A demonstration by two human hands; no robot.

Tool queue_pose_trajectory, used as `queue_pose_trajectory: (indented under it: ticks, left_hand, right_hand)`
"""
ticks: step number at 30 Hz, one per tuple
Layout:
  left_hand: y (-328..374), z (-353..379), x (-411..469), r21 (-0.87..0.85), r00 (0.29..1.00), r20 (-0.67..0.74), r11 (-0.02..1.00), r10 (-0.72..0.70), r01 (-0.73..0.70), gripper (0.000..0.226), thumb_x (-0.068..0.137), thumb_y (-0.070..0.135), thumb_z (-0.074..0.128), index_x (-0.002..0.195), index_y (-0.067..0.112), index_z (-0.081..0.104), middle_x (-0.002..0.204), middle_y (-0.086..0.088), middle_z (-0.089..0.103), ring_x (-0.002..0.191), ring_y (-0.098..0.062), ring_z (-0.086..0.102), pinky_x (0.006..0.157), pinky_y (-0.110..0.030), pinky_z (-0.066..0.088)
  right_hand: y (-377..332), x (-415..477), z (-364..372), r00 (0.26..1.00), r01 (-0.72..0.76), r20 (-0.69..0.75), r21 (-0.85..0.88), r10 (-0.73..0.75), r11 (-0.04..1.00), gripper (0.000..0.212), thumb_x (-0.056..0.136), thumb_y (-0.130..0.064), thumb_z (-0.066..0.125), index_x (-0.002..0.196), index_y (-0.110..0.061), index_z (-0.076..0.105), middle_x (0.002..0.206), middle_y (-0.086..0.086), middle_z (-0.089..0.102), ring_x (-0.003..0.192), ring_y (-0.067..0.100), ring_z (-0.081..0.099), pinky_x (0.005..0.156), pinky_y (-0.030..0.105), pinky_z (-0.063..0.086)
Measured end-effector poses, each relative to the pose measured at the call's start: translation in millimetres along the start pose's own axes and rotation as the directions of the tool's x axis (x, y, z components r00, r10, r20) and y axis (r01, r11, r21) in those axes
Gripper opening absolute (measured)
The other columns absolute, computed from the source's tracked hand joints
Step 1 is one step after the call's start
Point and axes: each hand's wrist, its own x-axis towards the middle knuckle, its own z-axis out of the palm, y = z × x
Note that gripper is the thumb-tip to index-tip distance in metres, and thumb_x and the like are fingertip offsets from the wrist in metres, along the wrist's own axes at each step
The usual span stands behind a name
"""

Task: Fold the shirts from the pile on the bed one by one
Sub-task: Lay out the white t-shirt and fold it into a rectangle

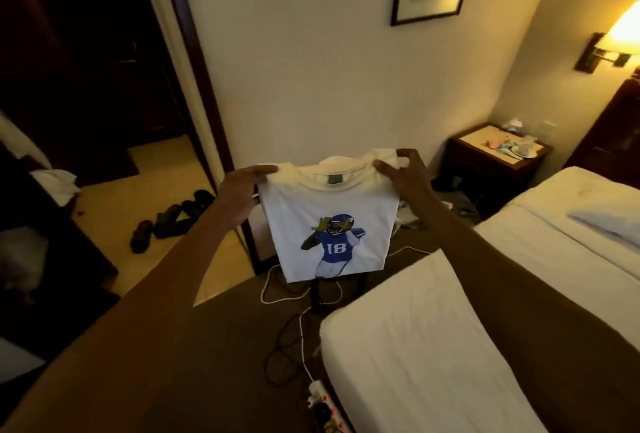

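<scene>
I hold a white T-shirt (329, 210) up in the air in front of me, its sides folded in so it hangs as a narrow panel. Its front shows a blue football player with the number 18. My left hand (242, 186) grips the left shoulder beside the collar. My right hand (405, 176) pinches the right shoulder with thumb and curled fingers. The shirt hangs over the floor, left of the near bed (433, 346). No pile of shirts is visible.
A second bed (571, 210) with a light blue cloth (609, 221) lies at the right. A nightstand (495, 158) stands by the wall. Cables and a power strip (318, 394) cross the dark carpet. Dark shoes (169, 221) lie near the doorway.
</scene>
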Motion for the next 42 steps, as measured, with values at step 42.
queue_pose_trajectory:
  ticks: [42]
  left_hand:
    - [206,-704,437,0.160,0.724,-0.631,0.959,0.280,-0.232,0.025,0.083,0.007,0.077,0.107,0.011,0.075,0.128,-0.008,0.061,0.114,-0.028,0.063,0.090,-0.045,0.059]
  right_hand:
    - [-284,373,885,0.779,0.316,0.435,0.349,-0.452,0.882,0.038,0.089,-0.022,0.072,0.122,-0.015,0.056,0.115,-0.002,0.058,0.098,0.013,0.059,0.070,0.015,0.052]
